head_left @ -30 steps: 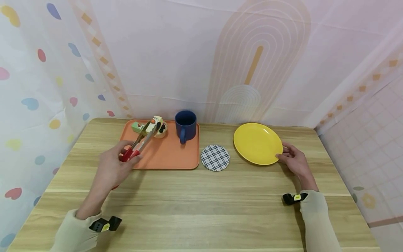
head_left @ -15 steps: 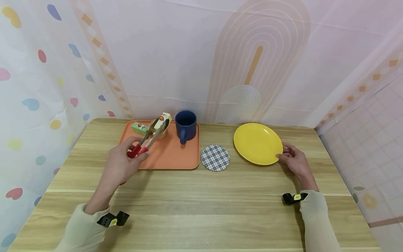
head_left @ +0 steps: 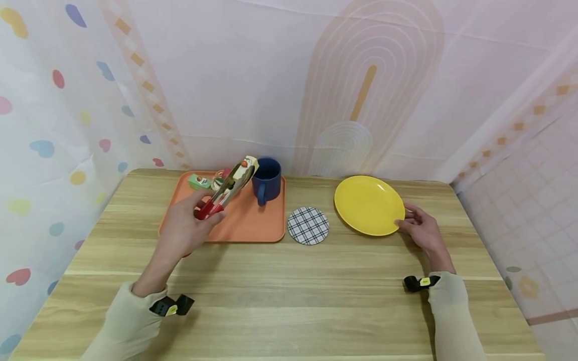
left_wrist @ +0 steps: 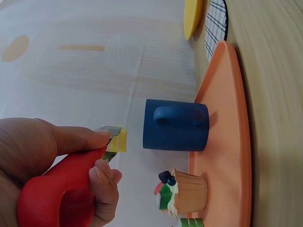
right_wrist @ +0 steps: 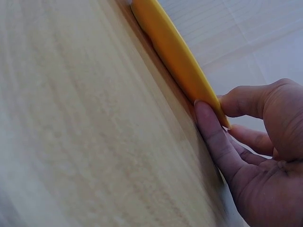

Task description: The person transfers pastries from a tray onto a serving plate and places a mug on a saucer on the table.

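Note:
My left hand (head_left: 187,228) grips red-handled metal tongs (head_left: 210,208) above the orange tray (head_left: 257,228). Between the tong tips is a small yellowish toy cake slice (head_left: 249,163) with an orange-red topping, raised off the tray. In the left wrist view the slice (left_wrist: 121,141) is partly hidden by the hand. At the right, my right hand (head_left: 422,230) pinches the rim of a round yellow plate (head_left: 368,205), thumb on one face and fingers on the other. The right wrist view shows the plate (right_wrist: 177,52) edge-on, close to the tabletop.
A dark blue mug (head_left: 269,181) stands on the tray, close to the raised slice. Behind the tongs lie a green cake piece (head_left: 198,181) and a toy cupcake (left_wrist: 191,193) with berries. A checked round coaster (head_left: 308,225) lies between tray and plate. A patterned curtain hangs behind.
My left hand has moved right and slightly up, bringing the tongs and cake slice from over the cupcake to beside the mug. The right hand and the plate have stayed put.

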